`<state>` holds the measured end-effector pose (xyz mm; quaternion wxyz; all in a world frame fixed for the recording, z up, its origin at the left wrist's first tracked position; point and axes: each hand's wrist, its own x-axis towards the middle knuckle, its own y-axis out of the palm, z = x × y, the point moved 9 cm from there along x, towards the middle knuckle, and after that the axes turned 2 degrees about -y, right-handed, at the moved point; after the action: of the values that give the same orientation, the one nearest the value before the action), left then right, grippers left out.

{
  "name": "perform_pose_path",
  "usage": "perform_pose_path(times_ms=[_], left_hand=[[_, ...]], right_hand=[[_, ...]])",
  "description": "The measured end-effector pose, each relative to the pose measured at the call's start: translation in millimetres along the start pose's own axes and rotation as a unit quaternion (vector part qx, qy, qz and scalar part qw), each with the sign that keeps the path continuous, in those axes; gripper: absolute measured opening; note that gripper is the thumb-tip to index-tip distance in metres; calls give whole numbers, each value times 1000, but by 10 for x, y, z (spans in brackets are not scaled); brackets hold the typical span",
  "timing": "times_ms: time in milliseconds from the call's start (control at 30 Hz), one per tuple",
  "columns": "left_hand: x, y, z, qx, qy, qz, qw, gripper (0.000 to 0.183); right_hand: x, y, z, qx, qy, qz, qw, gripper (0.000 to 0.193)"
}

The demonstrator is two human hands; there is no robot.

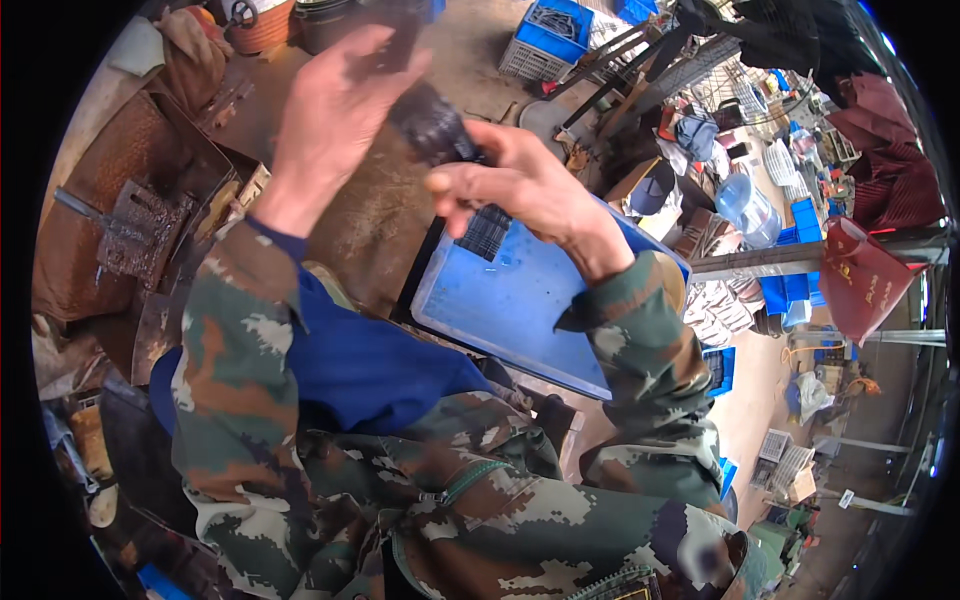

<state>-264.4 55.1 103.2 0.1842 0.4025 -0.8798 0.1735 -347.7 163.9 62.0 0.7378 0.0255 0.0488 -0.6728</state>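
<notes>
My left hand (335, 115) is raised at the upper left, its fingers closed round a dark piece (400, 35) that is smeared by motion. To its right and a little lower, my right hand (525, 190) grips a black ribbed block (435, 125) between thumb and fingers. Whether these two dark pieces touch cannot be made out. Below my right hand, another black gridded block (484, 232) lies on a blue tray (520, 305), near its far left corner. My right hand partly covers that corner.
A brown worn surface (365, 215) lies left of the tray. At far left stands a rusty metal pan (85, 250) with a handled, dirt-caked tool (145, 230). A blue crate (553, 30) sits at the back. A clear water jug (748, 210) and a metal pole (760, 262) are at right.
</notes>
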Motion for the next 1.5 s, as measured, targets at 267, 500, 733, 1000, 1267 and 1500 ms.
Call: perform_pose_path(times_ms=[267,500,733,1000,1267,1500], left_hand=[[-161,565,494,88,-50,126,987,29],[12,-221,866,169,-103,126,972,13],[-168,-335,943,193,-116,104,969,14],[-95,-164,775,212,-71,126,966,19],[-125,-158,897,194,-98,150,964,11],[-196,-188,1114,194,-82,159,965,11]], right_hand=[[-809,-628,-618,-32,171,-114,978,25],[-1469,-1440,-1769,-436,351,35,828,28],[-1837,-1544,-2840,-397,589,41,702,31],[-2061,-1737,-2755,-518,326,39,790,24],[-2812,-2032,-1555,-110,410,-268,865,25],[-3555,-2644,-1730,-300,567,-221,735,33]])
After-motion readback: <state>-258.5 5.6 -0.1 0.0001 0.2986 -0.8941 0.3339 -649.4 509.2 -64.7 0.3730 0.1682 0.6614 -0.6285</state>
